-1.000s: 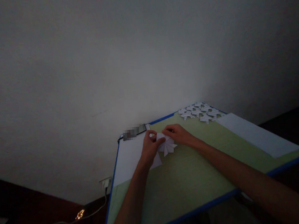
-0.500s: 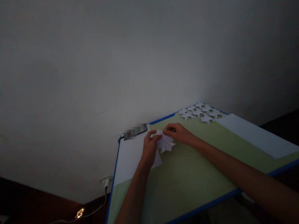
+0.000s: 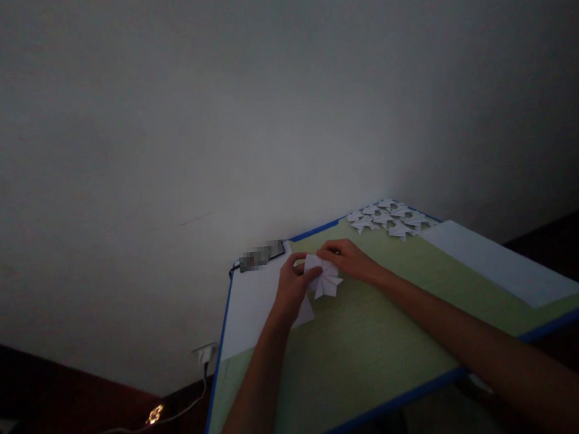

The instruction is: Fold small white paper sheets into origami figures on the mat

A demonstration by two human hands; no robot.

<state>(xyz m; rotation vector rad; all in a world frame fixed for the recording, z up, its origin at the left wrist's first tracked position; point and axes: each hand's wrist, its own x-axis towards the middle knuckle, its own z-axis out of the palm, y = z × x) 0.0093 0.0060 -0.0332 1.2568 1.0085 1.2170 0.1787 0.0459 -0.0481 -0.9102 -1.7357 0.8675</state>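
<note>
Both my hands meet over a small white folded paper piece [image 3: 324, 280] with pointed flaps, held just above a green board [image 3: 360, 345]. My left hand [image 3: 292, 287] pinches its left side, thumb on top. My right hand [image 3: 349, 259] grips its upper right edge with closed fingers. The paper's pointed ends fan out toward me. The room is dim and fine detail of the folds is hard to make out.
White sheets [image 3: 251, 303] lie under my left hand, and another white sheet [image 3: 498, 261] lies at the right. Several finished folded paper pieces [image 3: 387, 216] cluster at the far corner. A dark phone [image 3: 262, 254] rests at the board's far left edge. A cable and plug [image 3: 205, 354] hang below.
The folded paper has shifted slightly between my fingers, with my left thumb now pressing over it. My hands stay at the same place on the board.
</note>
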